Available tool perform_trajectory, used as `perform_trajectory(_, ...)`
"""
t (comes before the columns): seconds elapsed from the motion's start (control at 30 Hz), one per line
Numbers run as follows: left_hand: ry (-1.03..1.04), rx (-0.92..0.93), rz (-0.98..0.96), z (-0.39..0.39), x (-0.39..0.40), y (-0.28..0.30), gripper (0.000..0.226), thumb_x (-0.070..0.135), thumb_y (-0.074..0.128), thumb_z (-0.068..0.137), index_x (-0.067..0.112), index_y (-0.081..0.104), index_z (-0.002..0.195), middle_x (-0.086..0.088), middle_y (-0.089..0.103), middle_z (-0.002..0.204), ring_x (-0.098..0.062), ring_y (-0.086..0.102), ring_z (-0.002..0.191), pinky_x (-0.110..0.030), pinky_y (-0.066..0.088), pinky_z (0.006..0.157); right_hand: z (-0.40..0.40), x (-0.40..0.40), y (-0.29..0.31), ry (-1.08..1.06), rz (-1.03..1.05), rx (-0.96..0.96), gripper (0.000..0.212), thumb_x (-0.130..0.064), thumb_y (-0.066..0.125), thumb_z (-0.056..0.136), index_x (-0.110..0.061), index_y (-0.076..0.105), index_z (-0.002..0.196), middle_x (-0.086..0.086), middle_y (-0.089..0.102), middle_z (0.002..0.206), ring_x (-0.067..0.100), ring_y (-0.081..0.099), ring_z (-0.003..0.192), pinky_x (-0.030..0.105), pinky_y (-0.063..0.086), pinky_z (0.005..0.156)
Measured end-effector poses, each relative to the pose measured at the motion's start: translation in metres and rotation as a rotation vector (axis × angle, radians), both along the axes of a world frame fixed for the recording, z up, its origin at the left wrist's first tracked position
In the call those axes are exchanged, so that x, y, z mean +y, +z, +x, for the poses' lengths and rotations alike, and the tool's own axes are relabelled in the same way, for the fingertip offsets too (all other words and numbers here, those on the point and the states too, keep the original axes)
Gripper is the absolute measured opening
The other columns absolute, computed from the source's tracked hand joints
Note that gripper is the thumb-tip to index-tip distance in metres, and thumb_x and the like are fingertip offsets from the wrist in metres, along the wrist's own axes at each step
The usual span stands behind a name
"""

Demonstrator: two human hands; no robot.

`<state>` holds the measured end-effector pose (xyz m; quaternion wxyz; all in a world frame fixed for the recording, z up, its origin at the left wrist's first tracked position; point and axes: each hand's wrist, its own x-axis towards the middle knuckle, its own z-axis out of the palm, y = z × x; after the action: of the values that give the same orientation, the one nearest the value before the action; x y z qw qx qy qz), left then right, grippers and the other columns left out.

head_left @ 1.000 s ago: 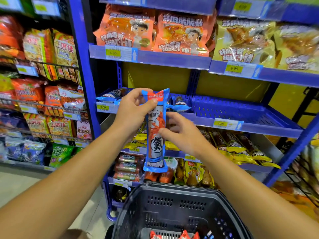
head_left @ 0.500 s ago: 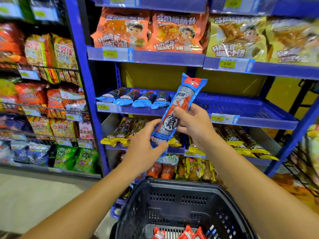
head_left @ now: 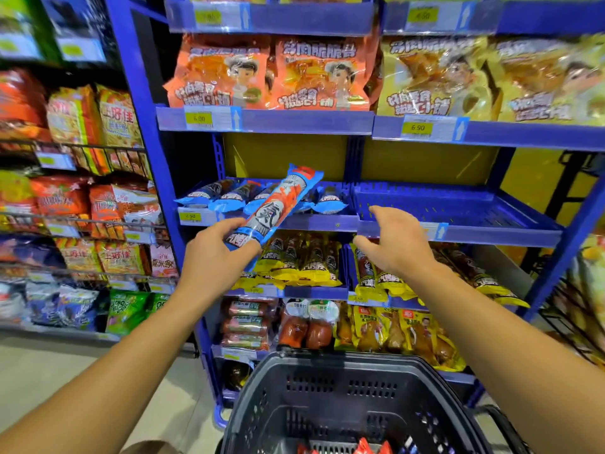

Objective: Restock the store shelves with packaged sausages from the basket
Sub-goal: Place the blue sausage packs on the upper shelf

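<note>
Now left hand [head_left: 216, 257] fingers pinch the blue sausage pack [head_left: 278, 204], tilted before the shelf [head_left: 327, 222] row; right hand [head_left: 396, 244] spread, empty. Yellow packs [head_left: 301, 260] below; basket [head_left: 343, 398] contents cut off.

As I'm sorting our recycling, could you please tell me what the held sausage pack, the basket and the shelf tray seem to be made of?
Sausage pack: glossy plastic film, likely; it shines and has a flat sealed end.
Basket: dark matte moulded plastic, by its slotted walls.
Shelf tray: blue and perforated; painted metal or plastic, cannot tell.
</note>
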<state>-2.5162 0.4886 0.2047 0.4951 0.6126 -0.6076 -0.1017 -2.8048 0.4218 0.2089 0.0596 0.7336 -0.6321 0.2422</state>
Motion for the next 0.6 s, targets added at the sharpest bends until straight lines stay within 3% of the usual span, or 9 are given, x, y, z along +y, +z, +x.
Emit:
perform_trajectory(0.07, 0.026, 0.024, 0.025, -0.003, -0.008, 0.004, 0.047, 0.036, 0.070, 0.082, 0.024, 0.063, 0.128, 0.011, 0.062, 0.110, 0.013, 0.055, 0.069, -0.007, 0.039, 0.053, 0.001, -0.005, -0.008, -0.014, 0.045, 0.122, 0.075, -0.060, 0.051, 0.091, -0.021, 0.031, 0.151, 0.002, 0.039, 0.152, 0.029, 0.028, 0.144, 0.052, 0.020, 0.118)
perform_trajectory(0.13, 0.025, 0.066, 0.041, -0.009, -0.019, 0.011, 0.050, 0.039, 0.069, 0.083, 0.020, 0.062, 0.129, 0.005, 0.066, 0.117, -0.002, 0.063, 0.076, -0.024, 0.052, 0.061, 0.002, -0.007, -0.017, -0.029, 0.071, 0.190, 0.078, -0.062, 0.048, 0.091, -0.022, 0.023, 0.153, 0.000, 0.031, 0.157, 0.028, 0.018, 0.147, 0.055, 0.011, 0.119)
perform_trajectory(0.23, 0.038, 0.138, 0.036, -0.019, -0.035, 0.024, 0.045, 0.036, 0.070, 0.082, 0.014, 0.065, 0.122, -0.002, 0.068, 0.104, -0.026, 0.070, 0.081, -0.046, 0.058, 0.076, 0.003, -0.006, -0.025, -0.039, 0.065, 0.189, 0.082, -0.063, 0.047, 0.091, -0.022, 0.016, 0.155, 0.000, 0.022, 0.161, 0.028, 0.009, 0.150, 0.055, 0.008, 0.120)
perform_trajectory(0.3, 0.056, 0.188, 0.032, -0.025, -0.045, 0.032, 0.046, 0.035, 0.072, 0.081, 0.013, 0.066, 0.121, -0.004, 0.068, 0.103, -0.029, 0.070, 0.084, -0.048, 0.057, 0.079, 0.004, -0.006, -0.027, -0.040, 0.061, 0.179, 0.084, -0.064, 0.047, 0.091, -0.023, 0.014, 0.156, -0.001, 0.019, 0.162, 0.028, 0.007, 0.150, 0.055, 0.008, 0.120)
perform_trajectory(0.37, 0.051, 0.217, 0.026, -0.031, -0.054, 0.038, 0.050, 0.035, 0.072, 0.082, 0.011, 0.063, 0.125, -0.006, 0.066, 0.115, -0.028, 0.070, 0.087, -0.047, 0.058, 0.081, 0.004, -0.006, -0.027, -0.041, 0.064, 0.172, 0.084, -0.064, 0.046, 0.091, -0.023, 0.014, 0.156, -0.001, 0.018, 0.162, 0.027, 0.006, 0.151, 0.054, 0.008, 0.120)
perform_trajectory(0.5, -0.038, 0.248, 0.024, -0.037, -0.061, 0.046, 0.055, 0.038, 0.073, 0.084, 0.015, 0.058, 0.131, -0.004, 0.059, 0.123, -0.022, 0.072, 0.080, -0.044, 0.060, 0.079, 0.003, -0.008, -0.027, -0.040, 0.062, 0.158, 0.083, -0.064, 0.047, 0.091, -0.023, 0.015, 0.156, -0.002, 0.018, 0.162, 0.027, 0.006, 0.151, 0.054, 0.008, 0.120)
perform_trajectory(0.6, -0.069, 0.115, 0.031, -0.034, -0.059, 0.043, 0.054, 0.034, 0.075, 0.081, 0.020, 0.060, 0.130, -0.004, 0.058, 0.125, -0.023, 0.065, 0.104, -0.045, 0.056, 0.088, 0.002, -0.008, -0.029, -0.036, 0.065, 0.143, 0.083, -0.063, 0.047, 0.091, -0.024, 0.014, 0.156, -0.002, 0.017, 0.163, 0.026, 0.005, 0.151, 0.053, 0.006, 0.121)
